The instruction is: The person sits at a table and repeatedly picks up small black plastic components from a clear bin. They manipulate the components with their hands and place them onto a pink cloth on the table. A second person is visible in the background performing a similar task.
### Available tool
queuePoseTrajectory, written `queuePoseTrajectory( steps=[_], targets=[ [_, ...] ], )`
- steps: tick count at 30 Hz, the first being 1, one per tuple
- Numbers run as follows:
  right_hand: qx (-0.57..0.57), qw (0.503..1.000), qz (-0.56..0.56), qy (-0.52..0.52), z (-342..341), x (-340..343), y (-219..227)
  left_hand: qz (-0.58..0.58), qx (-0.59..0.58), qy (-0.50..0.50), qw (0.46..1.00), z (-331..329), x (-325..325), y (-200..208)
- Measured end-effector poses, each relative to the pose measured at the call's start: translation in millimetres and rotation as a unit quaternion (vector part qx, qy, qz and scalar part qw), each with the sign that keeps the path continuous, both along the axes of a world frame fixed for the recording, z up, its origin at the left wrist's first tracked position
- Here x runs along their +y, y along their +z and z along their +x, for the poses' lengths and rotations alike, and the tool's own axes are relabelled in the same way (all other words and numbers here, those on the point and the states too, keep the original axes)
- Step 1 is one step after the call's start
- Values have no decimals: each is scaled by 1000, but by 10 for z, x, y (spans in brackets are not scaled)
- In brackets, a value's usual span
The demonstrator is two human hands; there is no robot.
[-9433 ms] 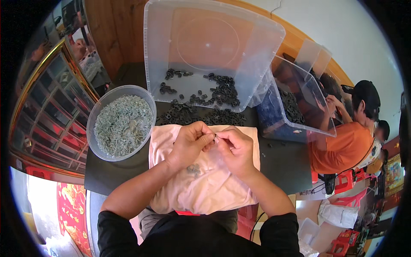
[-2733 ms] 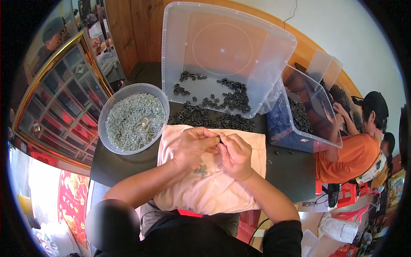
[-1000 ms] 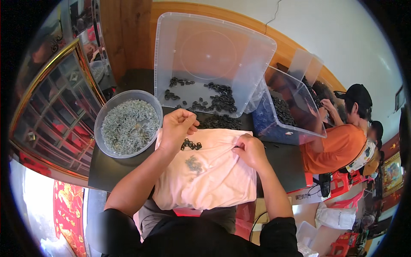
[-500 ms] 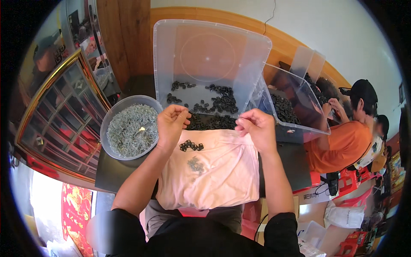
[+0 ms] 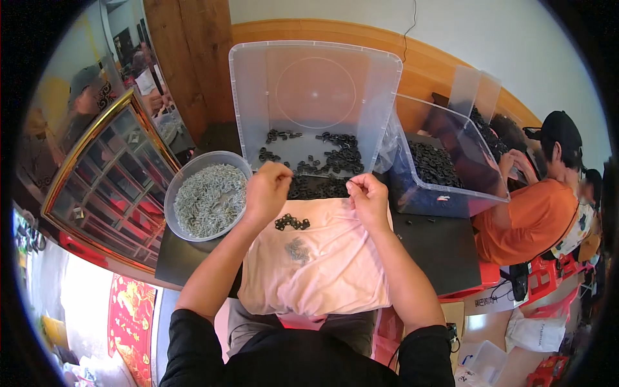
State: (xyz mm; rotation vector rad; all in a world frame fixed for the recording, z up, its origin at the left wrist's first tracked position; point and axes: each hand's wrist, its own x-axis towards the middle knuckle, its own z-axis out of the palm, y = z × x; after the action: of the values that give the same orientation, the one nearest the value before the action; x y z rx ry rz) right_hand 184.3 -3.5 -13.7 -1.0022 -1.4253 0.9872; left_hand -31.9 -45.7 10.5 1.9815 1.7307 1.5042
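My left hand [image 5: 268,191] hovers just above the far left part of a pale pink cloth [image 5: 329,258], its fingers curled and pinched together. My right hand [image 5: 370,201] is at the cloth's far right, thumb and forefinger pressed together. Whatever either hand holds is too small or hidden to make out. Between and beyond them lies a heap of small black parts [image 5: 327,188]. On the cloth rest a short cluster of black parts [image 5: 293,222] and, nearer me, a little pile of small silvery metal pieces [image 5: 297,251].
Left stands a round plastic tub [image 5: 169,209] full of silvery metal pieces. A large clear bin [image 5: 313,84] lies tipped on its side behind, black parts inside. To the right is another clear bin [image 5: 419,197] of black parts, beside a co-worker in an orange shirt [image 5: 522,222].
The whole view has shifted a little. My right hand has moved left, toward the left hand, and its fingers have drawn closer together. The piles on the cloth look the same.
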Motion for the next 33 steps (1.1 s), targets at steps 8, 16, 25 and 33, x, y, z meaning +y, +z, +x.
queuePoseTrajectory(
  steps=[8,16,25,33],
  targets=[
    [-28,998,60,-18,-43,14,-61,-68,332,3,941,52,384,-80],
    [-44,992,111,-37,-42,-18,4,-99,322,2,942,-72,448,-101],
    [-73,988,131,-43,-30,-47,64,-133,301,-15,944,-157,506,-20],
    [-75,986,144,-42,-32,-55,70,-120,443,-28,888,-108,572,22]
  ],
)
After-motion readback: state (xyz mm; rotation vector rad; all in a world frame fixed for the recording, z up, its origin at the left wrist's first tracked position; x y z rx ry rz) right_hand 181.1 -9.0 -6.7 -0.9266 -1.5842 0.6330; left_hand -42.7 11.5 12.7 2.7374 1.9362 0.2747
